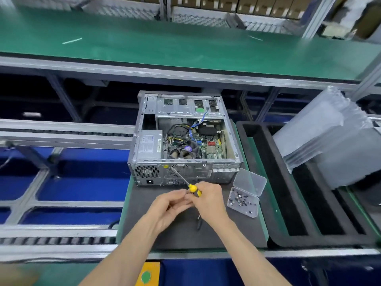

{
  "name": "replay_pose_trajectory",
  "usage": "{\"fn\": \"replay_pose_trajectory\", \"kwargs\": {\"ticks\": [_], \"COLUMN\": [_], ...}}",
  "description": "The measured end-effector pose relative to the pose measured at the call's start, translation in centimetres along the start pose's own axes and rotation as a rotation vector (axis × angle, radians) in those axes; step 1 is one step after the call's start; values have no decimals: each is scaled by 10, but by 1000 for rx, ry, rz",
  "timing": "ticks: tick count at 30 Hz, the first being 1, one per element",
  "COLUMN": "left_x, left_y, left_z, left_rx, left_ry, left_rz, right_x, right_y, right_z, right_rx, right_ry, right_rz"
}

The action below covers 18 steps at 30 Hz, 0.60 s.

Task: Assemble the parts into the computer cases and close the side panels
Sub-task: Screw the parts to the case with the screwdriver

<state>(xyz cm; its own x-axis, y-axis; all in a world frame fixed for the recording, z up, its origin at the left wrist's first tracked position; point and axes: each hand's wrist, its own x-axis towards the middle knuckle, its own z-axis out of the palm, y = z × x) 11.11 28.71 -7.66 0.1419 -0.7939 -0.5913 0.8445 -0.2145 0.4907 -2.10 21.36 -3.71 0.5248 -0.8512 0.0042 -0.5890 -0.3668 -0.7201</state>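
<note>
1. Screwdriver [193, 189] work is the step in hand — the right hand [208, 200] grips the yellow-and-black handle, with the thin shaft slanting toward eleven o'clock so its tip sits at the rear face of the computer case [183, 139]
2. Left hand [171, 205] has its fingers curled in against the handle end, fingertips pinched together; whether a screw sits between them is too small to tell
3. Case lies at twelve o'clock from the hands on the dark mat [144, 223] of the tabletop, open side up, with fan, cables and power supply showing; no side panel is on it yet
4. Clear screw box [243, 201] stands open at three o'clock from the hands, just beside the case's near right corner
5. Next move, as I judge it — seat a screw on the tip and hold the shaft square to the rear hole, since a tilt could cross the thread
</note>
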Motion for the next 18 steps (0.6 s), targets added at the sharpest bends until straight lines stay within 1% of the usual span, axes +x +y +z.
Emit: {"fn": "replay_pose_trajectory", "kwargs": {"ticks": [3,5,7,9,11,13,16,18], "left_x": [1,4,7,8,7,6,1,1], "left_y": [6,7,6,4,3,1,0,2], "left_z": [-12,-17,-17,-12,-5,-1,3,5], "left_rx": [12,-67,-119,-79,3,91,198,234], "left_ry": [79,131,159,112,48,-23,-148,-173], "left_rz": [34,48,54,35,-4,-32,-23,-2], "right_x": [-4,-7,-8,-7,-5,-3,1,3], "right_y": [-7,-7,-7,-6,-6,-6,-6,-6], "right_z": [7,9,10,9,7,4,3,2], "right_rx": [108,192,200,181,98,39,-32,-81], "right_ry": [-14,-30,-34,-1,29,19,13,18], "right_rz": [39,105,132,120,106,86,39,14]}}
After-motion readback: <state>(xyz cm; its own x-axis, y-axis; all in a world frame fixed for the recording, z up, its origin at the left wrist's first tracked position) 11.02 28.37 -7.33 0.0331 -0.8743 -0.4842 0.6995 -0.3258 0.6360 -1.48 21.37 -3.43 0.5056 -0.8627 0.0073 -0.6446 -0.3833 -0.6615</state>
